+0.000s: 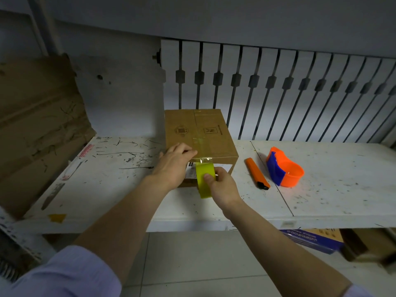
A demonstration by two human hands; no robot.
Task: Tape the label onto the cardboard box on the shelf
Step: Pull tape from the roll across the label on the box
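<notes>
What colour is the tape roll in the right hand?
Yellow-green, seen in the head view: the tape roll, held by the right hand.

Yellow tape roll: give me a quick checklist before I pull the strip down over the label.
1. Tape end anchored: left hand presses the strip onto the top edge of the brown cardboard box: ok.
2. Roll gripped: right hand holds the yellow tape roll in front of the box: ok.
3. White label on the box's front face, flat: cannot tell, mostly hidden.
4. Cutter nearby: orange utility knife lies on the white shelf: ok.
5. Strip straight, wrinkle-free: cannot tell.
</notes>
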